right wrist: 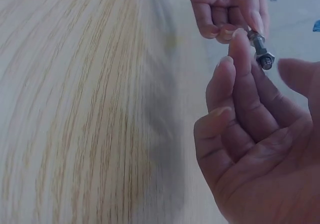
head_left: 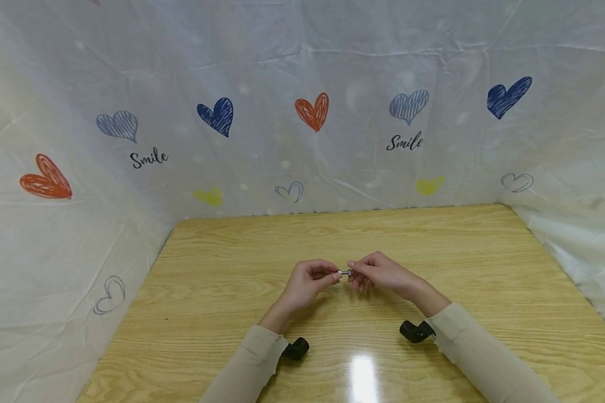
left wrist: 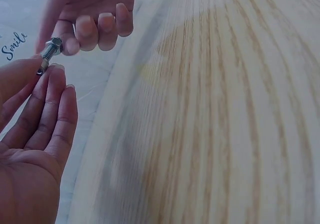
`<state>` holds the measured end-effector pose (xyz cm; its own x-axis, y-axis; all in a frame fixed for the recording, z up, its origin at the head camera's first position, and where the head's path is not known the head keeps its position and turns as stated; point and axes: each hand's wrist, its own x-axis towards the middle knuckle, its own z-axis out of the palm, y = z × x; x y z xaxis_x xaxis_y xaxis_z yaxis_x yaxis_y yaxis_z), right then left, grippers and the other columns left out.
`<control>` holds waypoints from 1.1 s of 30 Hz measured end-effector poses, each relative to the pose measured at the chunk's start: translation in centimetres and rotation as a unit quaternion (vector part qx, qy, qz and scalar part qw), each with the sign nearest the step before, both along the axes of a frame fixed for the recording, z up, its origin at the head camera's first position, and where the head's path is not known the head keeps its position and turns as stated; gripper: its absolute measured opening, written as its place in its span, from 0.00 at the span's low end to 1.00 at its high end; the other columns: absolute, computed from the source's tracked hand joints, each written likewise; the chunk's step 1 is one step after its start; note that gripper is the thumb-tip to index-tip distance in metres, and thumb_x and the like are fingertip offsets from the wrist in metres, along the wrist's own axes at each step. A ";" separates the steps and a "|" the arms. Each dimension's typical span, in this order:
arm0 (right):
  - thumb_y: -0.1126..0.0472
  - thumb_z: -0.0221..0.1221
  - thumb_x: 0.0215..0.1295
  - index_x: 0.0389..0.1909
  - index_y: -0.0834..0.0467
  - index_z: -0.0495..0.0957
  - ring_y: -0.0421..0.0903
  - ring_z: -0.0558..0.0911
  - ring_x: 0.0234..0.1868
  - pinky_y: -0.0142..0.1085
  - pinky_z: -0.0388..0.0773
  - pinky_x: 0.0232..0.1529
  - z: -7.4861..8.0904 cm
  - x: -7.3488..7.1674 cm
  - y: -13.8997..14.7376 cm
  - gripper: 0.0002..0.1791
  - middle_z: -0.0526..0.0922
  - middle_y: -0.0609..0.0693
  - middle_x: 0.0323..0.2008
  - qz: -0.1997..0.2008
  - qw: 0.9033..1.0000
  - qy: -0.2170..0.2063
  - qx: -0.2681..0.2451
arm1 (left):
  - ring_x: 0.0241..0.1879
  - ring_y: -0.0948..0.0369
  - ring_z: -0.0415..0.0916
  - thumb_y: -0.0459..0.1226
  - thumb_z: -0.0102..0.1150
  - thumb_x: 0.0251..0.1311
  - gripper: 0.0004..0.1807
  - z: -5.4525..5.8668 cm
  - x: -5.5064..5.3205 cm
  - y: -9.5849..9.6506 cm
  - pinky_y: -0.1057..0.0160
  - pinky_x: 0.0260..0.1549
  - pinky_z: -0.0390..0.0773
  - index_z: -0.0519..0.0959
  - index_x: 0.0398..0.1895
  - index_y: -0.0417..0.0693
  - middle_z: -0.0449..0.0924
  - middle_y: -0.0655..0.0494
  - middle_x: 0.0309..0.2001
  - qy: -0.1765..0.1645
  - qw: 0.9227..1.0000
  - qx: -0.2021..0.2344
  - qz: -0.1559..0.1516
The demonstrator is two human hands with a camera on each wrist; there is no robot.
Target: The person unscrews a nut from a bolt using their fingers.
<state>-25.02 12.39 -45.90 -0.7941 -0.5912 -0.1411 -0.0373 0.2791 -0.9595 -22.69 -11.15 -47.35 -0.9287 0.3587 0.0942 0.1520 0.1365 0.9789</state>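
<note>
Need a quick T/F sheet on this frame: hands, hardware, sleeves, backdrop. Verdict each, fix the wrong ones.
1. The left hand pinches the bolt. True.
2. Both forearms are bare. False: beige sleeves cover them.
3. In the right wrist view, the thumb of the right hand stands apart from the nut. True.
4. The nut is off the bolt. False: it sits on the bolt, whose threaded tip shows through it.
5. The backdrop is printed with hearts. True.
</note>
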 end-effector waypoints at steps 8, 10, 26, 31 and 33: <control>0.56 0.55 0.79 0.49 0.72 0.81 0.55 0.82 0.33 0.37 0.78 0.30 0.1 0.1 0.2 0.19 0.84 0.67 0.39 0.017 1.000 0.008 -0.024 | 0.42 0.53 0.87 0.31 0.65 0.68 0.07 0.0 -0.1 -0.1 0.47 0.47 0.86 0.86 0.45 0.37 0.87 0.46 0.43 0.002 1.000 0.000 -0.001; 0.59 0.57 0.77 0.53 0.70 0.79 0.57 0.81 0.34 0.39 0.79 0.31 0.2 0.1 0.3 0.17 0.84 0.68 0.42 0.015 0.999 0.001 -0.032 | 0.42 0.52 0.87 0.31 0.66 0.67 0.07 -0.1 -0.1 -0.2 0.47 0.47 0.86 0.86 0.45 0.37 0.87 0.46 0.43 0.003 1.000 0.002 -0.002; 0.52 0.53 0.81 0.43 0.72 0.83 0.54 0.84 0.33 0.36 0.78 0.30 0.3 0.1 0.1 0.25 0.87 0.60 0.33 0.000 1.000 0.002 -0.012 | 0.43 0.52 0.87 0.32 0.66 0.68 0.08 -0.1 -0.1 -0.1 0.48 0.48 0.86 0.86 0.46 0.38 0.86 0.45 0.44 -0.001 1.000 0.004 -0.008; 0.56 0.56 0.79 0.50 0.71 0.81 0.54 0.82 0.34 0.38 0.79 0.32 0.1 0.0 0.2 0.19 0.86 0.65 0.39 0.014 1.000 0.004 -0.025 | 0.44 0.46 0.86 0.32 0.65 0.68 0.09 -0.2 -0.1 -0.1 0.46 0.48 0.86 0.85 0.46 0.35 0.86 0.41 0.45 0.005 1.000 0.007 -0.010; 0.59 0.57 0.77 0.52 0.70 0.80 0.55 0.82 0.35 0.39 0.81 0.33 0.0 0.0 0.3 0.17 0.84 0.68 0.42 0.017 0.999 -0.002 -0.031 | 0.45 0.45 0.86 0.31 0.65 0.68 0.09 -0.3 -0.2 -0.2 0.46 0.47 0.86 0.85 0.46 0.34 0.86 0.40 0.45 0.005 1.000 0.008 -0.009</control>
<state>-25.03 12.66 -45.85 -0.7732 -0.6252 -0.1060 -0.0426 0.2180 -0.9750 -22.85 -11.33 -47.65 -0.9210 0.3739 0.1096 0.1646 0.1184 0.9792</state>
